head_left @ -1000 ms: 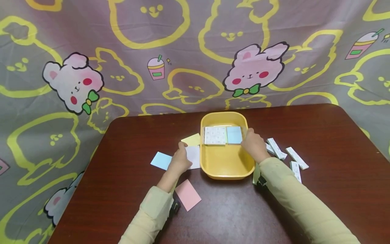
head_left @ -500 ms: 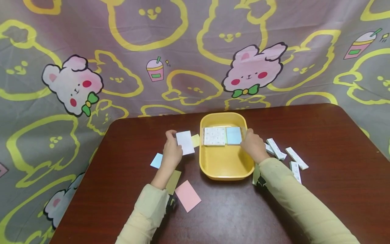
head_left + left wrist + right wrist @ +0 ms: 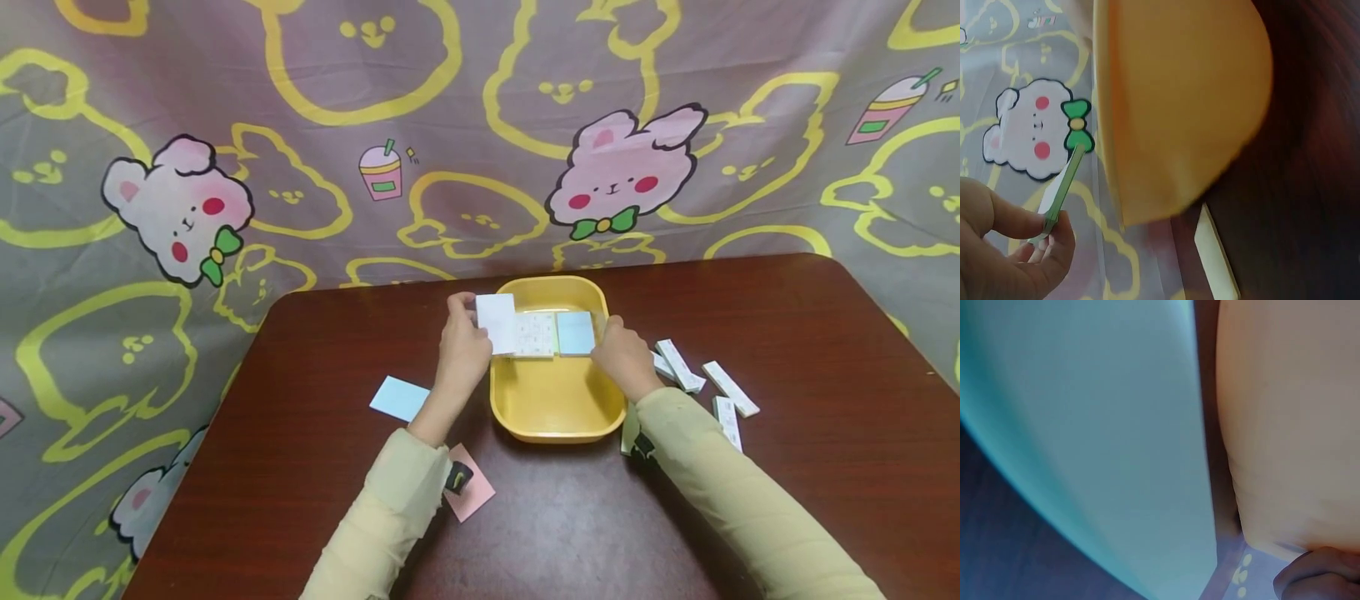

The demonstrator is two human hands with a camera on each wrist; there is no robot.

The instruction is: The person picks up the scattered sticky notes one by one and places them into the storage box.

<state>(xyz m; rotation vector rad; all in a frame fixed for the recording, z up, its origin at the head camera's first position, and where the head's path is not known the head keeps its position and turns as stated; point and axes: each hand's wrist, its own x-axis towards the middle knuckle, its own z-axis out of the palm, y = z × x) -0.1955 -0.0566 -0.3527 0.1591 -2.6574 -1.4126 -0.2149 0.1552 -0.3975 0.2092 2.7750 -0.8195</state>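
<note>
My left hand [image 3: 462,346] pinches a white-faced note pad [image 3: 497,323] between thumb and fingers, over the left rim of a yellow plastic tray [image 3: 558,408]. In the left wrist view the pad [image 3: 1063,190] is tilted and shows a green edge. Inside the tray, a white pad with small printed marks [image 3: 535,336] lies beside a light blue pad [image 3: 576,333]; the held pad overlaps the printed one in the head view. My right hand [image 3: 626,358] grips the tray's right rim, and its fingers [image 3: 1319,575] show at the tray's wall in the right wrist view.
A light blue pad [image 3: 397,398] and a pink pad [image 3: 474,496] lie left of the tray, the pink one partly under the left wrist. Several narrow white strips [image 3: 678,365] lie to the right. A yellow-green pad [image 3: 628,432] shows beside the right sleeve. A patterned cloth [image 3: 465,125] hangs behind.
My left hand has picked up the white pad from the table left of the tray, raised it and carried it right over the tray's rim. The right hand stays at the rim.
</note>
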